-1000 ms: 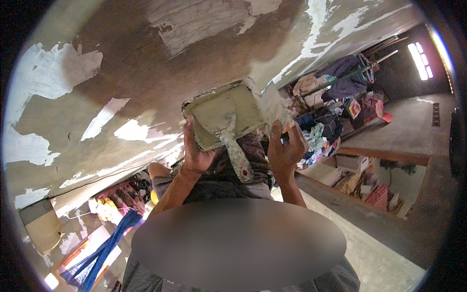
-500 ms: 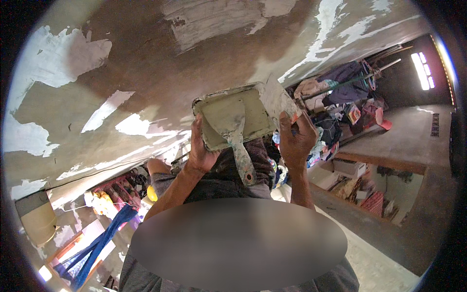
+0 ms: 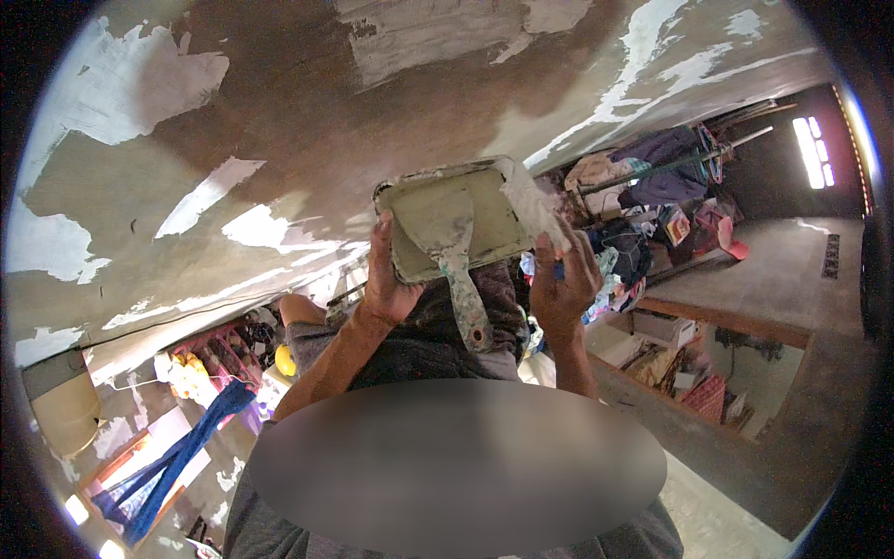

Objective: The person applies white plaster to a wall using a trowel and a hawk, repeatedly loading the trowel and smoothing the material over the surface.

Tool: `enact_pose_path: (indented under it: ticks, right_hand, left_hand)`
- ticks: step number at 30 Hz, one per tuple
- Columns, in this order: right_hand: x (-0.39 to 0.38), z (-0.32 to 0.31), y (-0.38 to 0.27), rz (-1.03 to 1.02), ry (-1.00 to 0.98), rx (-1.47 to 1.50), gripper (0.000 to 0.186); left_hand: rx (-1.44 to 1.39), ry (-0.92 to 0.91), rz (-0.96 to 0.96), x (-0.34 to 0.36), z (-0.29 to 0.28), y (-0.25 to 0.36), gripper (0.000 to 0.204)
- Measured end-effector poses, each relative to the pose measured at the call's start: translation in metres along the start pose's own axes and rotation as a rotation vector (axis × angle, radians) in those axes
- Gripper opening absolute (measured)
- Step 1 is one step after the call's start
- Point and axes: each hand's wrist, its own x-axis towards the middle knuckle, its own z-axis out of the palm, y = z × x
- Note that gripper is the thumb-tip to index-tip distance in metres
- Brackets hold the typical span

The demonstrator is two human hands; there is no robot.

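Note:
A shallow rectangular tray (image 3: 438,171) with a putty-crusted rim is tilted in front of me. My left hand (image 3: 387,287) grips its left side, the thumb up along the rim. Inside the tray lies a putty knife (image 3: 463,296); its blade rests on the greyish putty, and its speckled handle sticks out over the near rim toward me. At the tray's right rim my right hand (image 3: 564,285) is closed on a wide flat scraper (image 3: 535,211) smeared with whitish putty. The scraper's blade overlaps the tray's right edge; its grip is hidden by my fingers.
A grey-brown wall (image 3: 307,121) with white putty patches rises just beyond the tray. Hanging clothes (image 3: 666,163) and piled belongings are to the right, near a wall opening (image 3: 773,363). At the lower left are blue trousers (image 3: 191,456) and a pink rack (image 3: 219,359).
My right hand and the scraper have shifted slightly down, and the blade has tilted so less of its face shows. The tray stays in my left hand with the putty knife in it.

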Motion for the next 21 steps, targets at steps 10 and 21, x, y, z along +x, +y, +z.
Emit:
enact_pose_path:
  ticks: [10,21]
  right_hand:
    - [0.004,0.004,0.012,-0.017,-0.131,0.071,0.025]
    - [0.006,0.001,0.006,0.020,-0.054,0.051,0.021]
  left_hand:
    - [0.001,-0.006,0.003,-0.003,0.010,0.003,0.055]
    - [0.028,-0.031,-0.007,-0.001,0.009,0.001,0.060]
